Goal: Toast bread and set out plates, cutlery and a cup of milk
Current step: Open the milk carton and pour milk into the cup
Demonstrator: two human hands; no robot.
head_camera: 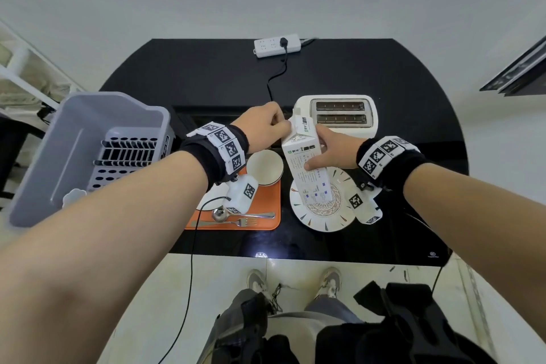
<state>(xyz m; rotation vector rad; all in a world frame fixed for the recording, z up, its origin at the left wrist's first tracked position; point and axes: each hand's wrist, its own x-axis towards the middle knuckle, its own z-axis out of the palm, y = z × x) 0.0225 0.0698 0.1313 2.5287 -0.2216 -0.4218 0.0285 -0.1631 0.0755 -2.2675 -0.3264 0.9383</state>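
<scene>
Head view: your right hand (332,151) is wrapped around the body of the milk carton (305,162), which stands tilted over the patterned plate (325,216), while your left hand (263,124) pinches its gable top. Pull the spout open gently, holding the carton steady so nothing squirts. The cup (264,167) waits just left, on the orange mat (266,207); the toaster (339,112) sits behind.
</scene>
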